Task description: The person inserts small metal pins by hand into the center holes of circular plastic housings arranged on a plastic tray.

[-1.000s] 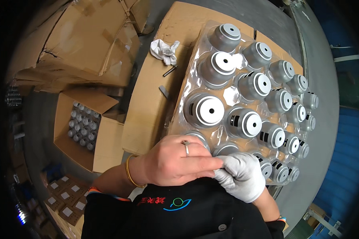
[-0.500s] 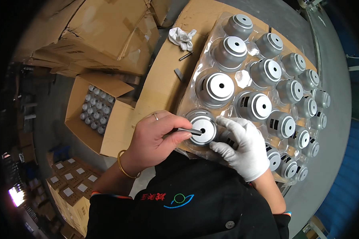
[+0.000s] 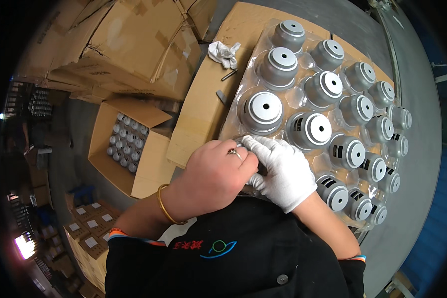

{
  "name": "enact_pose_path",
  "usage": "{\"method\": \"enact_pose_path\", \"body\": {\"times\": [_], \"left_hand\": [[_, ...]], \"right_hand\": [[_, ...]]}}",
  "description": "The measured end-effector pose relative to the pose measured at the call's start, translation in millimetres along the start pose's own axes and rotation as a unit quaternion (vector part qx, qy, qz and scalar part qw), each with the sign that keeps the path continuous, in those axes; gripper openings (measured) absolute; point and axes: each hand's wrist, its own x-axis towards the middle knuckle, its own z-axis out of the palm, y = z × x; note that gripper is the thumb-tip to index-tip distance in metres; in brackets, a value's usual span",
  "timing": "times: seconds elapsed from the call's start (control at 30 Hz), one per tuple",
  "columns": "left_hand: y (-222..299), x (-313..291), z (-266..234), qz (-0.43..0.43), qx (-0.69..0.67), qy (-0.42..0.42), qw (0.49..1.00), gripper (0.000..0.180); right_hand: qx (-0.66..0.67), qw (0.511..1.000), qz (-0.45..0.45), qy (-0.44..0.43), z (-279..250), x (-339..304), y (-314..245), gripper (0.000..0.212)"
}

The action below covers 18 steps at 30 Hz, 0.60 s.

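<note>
both hands work one grey round metal part, itself hidden, at the near edge of the clear plastic blister tray [image 3: 303, 107] — bare left hand [image 3: 211, 174] curled closed over it, white-gloved right hand [image 3: 283, 171] pinching beside. next calls for a steady hold — likely seating it.

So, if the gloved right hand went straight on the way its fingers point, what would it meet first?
Probably the bare left hand: the right hand has fingers aimed left and already touching it, though depth is unclear.
</note>
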Motion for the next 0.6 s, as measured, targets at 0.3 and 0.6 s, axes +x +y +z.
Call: {"method": "enact_pose_path", "body": {"times": [0.3,0.6], "left_hand": [[-9,-2,6,-0.006,-0.074,-0.027,0.997,0.016],[6,-12,20,-0.087,-0.072,0.071,0.991,0.014]], "right_hand": [[0.016,1.000,0.006,0.010,1,1,0,0.053],[-0.006,1.000,0.002,0.022,3,0,0,0.055]]}}
